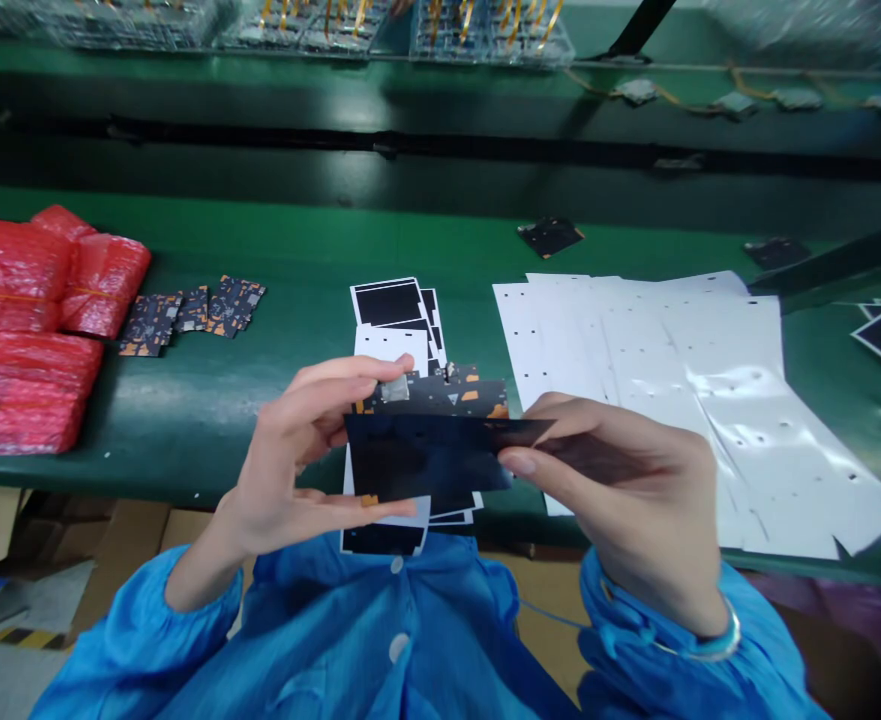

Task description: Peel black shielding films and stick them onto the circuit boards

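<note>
Before my chest, my left hand (297, 450) grips a dark circuit board (455, 395) with orange patches, fingers along its far edge and thumb at the near side. My right hand (620, 480) pinches the right end of a thin black sheet (417, 455) between thumb and fingers. This sheet lies over the near part of the board; whether it is stuck down there I cannot tell. Below and behind the hands are white-bordered cards with black panels (387, 303), partly hidden by my left hand and the board.
Large white backing sheets (597, 340) with small holes spread on the green bench (282, 400) at right. Several circuit boards (151, 322) and red bubble-wrap packs (27, 390) lie at left. A dark board (550, 237) rests toward the back, under a shelf holding clear trays (492, 35).
</note>
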Tool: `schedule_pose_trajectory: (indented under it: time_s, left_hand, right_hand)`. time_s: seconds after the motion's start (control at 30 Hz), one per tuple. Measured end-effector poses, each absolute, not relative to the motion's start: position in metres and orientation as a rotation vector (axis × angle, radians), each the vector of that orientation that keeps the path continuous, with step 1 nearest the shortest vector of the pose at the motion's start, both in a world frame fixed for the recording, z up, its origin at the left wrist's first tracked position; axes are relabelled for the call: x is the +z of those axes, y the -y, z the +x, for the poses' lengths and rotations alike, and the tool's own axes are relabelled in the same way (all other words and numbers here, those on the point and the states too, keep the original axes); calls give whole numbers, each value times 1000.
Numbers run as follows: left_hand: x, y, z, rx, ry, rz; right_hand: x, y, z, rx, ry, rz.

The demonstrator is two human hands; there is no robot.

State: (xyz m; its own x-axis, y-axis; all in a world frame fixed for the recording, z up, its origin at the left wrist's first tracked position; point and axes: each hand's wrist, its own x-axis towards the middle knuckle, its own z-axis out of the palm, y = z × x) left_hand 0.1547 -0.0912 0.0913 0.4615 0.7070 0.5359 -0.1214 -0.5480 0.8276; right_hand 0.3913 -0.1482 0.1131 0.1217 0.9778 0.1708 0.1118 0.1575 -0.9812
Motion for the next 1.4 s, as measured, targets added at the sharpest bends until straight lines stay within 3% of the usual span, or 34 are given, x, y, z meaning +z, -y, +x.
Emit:
schedule_pose_trajectory:
  time_s: [0.97,1.07,1.23,1.4]
  left_hand:
    - [94,85,152,1196,-536,2048]
    - [98,84,152,1084,-548,2221]
    - [96,87,155,791,-657,2018]
    - [89,39,172,528,-345,2310]
  right_hand:
    - [116,146,390,1002,1214,-1223]
    - [113,147,390,818,1406,-1271]
    - [97,146,392,148,1989,-1427]
    - [75,140,406,-223,2038,-1719]
